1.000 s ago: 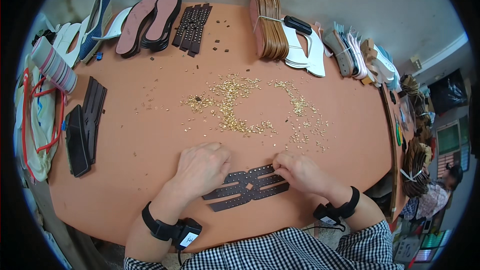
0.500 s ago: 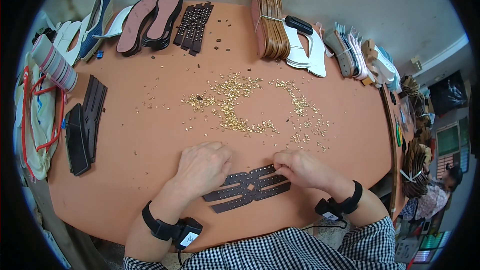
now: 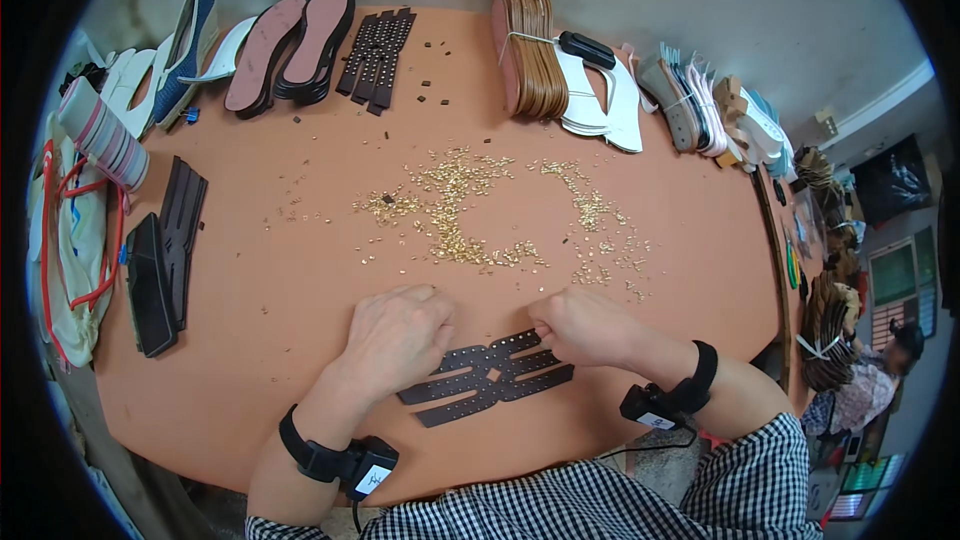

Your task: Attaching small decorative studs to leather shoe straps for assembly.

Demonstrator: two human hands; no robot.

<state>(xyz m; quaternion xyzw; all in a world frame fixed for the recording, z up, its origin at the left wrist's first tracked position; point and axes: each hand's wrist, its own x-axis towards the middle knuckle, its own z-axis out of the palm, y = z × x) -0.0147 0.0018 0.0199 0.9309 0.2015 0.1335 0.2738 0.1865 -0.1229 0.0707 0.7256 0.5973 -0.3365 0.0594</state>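
Observation:
A dark brown studded shoe upper (image 3: 480, 392), cut into strips that cross at a diamond-shaped hole, lies flat in front of me. Closed, with fingers curled, my left hand (image 3: 402, 332) rests at its upper left end; the fingertips are hidden under the knuckles. My right hand (image 3: 585, 328) is drawn into a pinch over the upper right strip's end. What the pinch holds, if anything, is too small to make out. Beyond both hands, many small gold studs (image 3: 455, 225) lie scattered in a rough ring on the table (image 3: 300, 330).
Along the far edge stand pink-topped soles (image 3: 325, 40), another studded upper (image 3: 378, 58), a bundle of brown soles (image 3: 530, 55) and white shoe pieces (image 3: 610, 110). At left lie a dark case (image 3: 150, 285) and brown strips (image 3: 185, 230). A person (image 3: 860, 390) sits far right.
My right hand has shifted slightly up and away from the strip's end. The left hand stays in place, curled. The whole view has drifted a little.

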